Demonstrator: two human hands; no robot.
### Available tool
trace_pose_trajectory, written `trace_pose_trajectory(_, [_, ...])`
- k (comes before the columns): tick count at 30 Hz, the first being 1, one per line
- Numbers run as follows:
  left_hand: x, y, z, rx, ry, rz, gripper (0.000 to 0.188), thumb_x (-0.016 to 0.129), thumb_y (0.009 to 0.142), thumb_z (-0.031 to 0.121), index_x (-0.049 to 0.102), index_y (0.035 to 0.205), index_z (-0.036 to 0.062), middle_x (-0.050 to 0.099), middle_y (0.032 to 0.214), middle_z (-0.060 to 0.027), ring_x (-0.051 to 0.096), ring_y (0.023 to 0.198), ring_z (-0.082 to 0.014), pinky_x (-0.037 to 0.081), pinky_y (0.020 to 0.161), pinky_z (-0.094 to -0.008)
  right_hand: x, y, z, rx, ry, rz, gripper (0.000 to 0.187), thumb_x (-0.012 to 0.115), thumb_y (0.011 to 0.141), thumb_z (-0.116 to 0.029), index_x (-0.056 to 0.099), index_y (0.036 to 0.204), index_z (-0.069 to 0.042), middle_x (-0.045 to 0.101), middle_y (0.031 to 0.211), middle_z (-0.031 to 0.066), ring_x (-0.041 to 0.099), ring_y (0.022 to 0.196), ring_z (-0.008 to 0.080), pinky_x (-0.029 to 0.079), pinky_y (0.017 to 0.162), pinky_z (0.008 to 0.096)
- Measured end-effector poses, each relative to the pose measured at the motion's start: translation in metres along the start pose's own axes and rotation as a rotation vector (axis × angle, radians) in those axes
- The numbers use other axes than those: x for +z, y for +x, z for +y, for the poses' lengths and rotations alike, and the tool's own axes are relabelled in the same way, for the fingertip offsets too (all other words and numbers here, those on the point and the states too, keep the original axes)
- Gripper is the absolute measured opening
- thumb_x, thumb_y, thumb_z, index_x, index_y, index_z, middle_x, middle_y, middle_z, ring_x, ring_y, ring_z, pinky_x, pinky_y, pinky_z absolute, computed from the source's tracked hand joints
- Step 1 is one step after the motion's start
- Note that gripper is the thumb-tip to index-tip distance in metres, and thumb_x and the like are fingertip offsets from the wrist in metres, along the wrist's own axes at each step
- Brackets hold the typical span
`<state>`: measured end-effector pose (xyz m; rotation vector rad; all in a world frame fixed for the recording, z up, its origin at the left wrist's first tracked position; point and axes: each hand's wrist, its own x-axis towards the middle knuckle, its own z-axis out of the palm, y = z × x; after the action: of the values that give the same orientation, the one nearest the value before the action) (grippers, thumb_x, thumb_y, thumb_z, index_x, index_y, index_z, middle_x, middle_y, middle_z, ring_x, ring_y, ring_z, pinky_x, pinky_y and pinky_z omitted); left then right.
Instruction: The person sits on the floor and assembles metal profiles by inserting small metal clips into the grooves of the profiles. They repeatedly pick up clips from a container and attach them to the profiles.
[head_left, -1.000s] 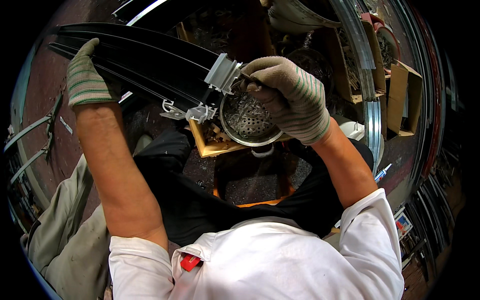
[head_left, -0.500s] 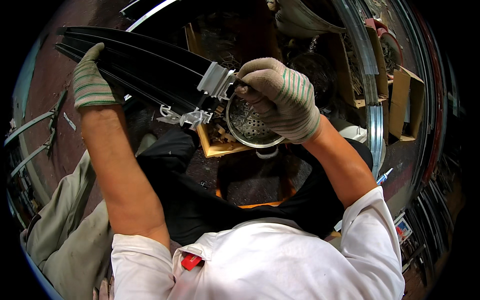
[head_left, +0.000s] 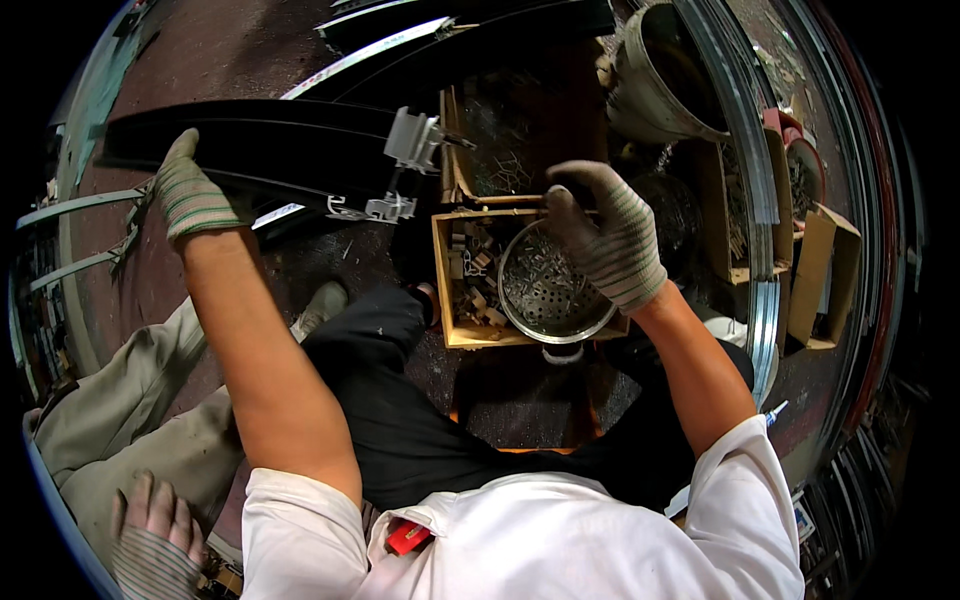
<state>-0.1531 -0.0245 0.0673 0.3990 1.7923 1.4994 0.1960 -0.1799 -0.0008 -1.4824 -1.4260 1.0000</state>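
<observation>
My left hand (head_left: 200, 195), in a striped work glove, is closed on the near edge of a long black metal profile (head_left: 270, 140), its thumb lying over the top. At the profile's right end sits a pale grey bracket (head_left: 412, 140), with a thin dark piece sticking out to its right. Smaller pale fittings (head_left: 385, 207) are at the lower corner of that end. My right hand (head_left: 615, 245), gloved alike, hangs apart from the profile, fingers curled but separated and nothing visible in them. Below it is a metal colander (head_left: 520, 315) with many small metal pieces inside.
The colander rests in a wooden box (head_left: 442, 290) with small wooden-looking blocks. Beyond are a second box (head_left: 450, 150) and a pale bucket (head_left: 630, 90). Cardboard boxes (head_left: 825, 270) and long metal strips (head_left: 765, 330) line the right. A co-worker's gloved hand (head_left: 155, 540) is at lower left.
My right hand has come away from the bracket end of the profile, moving right over the colander, and its fingers have parted. My left hand still holds the profile. A co-worker's hand shows more at lower left.
</observation>
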Motion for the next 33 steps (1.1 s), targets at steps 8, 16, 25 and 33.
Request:
trace_pose_trajectory(8, [-0.051,0.046,0.020,0.089,-0.165,0.239,0.035,0.069,0.085,0.022,0.065,0.109,-0.0032,0.068,0.106,-0.0168,0.069,0.086,-0.0302,0.059,0.081,-0.0420,0.014,-0.009,0.053,0.135,-0.169,-0.163,0.014,0.067,0.093,-0.010,0.065,0.104,-0.001,0.066,0.089,0.0066,0.061,0.078,0.0126,0.052,0.072,0.0280])
trace_pose_trajectory(16, [-0.060,0.038,0.029,0.126,-0.296,0.338,0.038,0.065,0.089,0.021,0.061,0.118,-0.0028,0.067,0.113,-0.0187,0.067,0.098,-0.0343,0.059,0.085,-0.0460,0.032,0.008,0.121,0.343,-0.212,-0.119,0.023,0.063,0.095,-0.024,0.067,0.101,-0.002,0.069,0.082,0.0117,0.063,0.073,0.0163,0.051,0.071,0.0299])
trace_pose_trajectory(25, [-0.073,0.064,0.054,0.068,-0.208,0.478,0.052,0.059,0.090,0.033,0.059,0.124,-0.0057,0.065,0.117,-0.0233,0.067,0.100,-0.0338,0.055,0.088,-0.0447,0.111,0.159,0.115,0.597,0.128,0.022,0.050,0.058,0.090,-0.044,0.067,0.103,0.003,0.067,0.078,0.0113,0.061,0.070,0.0186,0.050,0.069,0.0343])
trace_pose_trajectory(33, [-0.078,0.039,0.058,0.656,-0.418,0.492,0.075,0.058,0.090,0.036,0.032,0.147,-0.0058,0.045,0.143,-0.0261,0.049,0.130,-0.0377,0.039,0.113,-0.0461,0.163,0.258,0.173,0.695,-0.206,0.309,0.063,0.054,0.086,-0.051,0.067,0.113,0.005,0.068,0.112,0.0270,0.064,0.109,0.0412,0.049,0.095,0.0437])
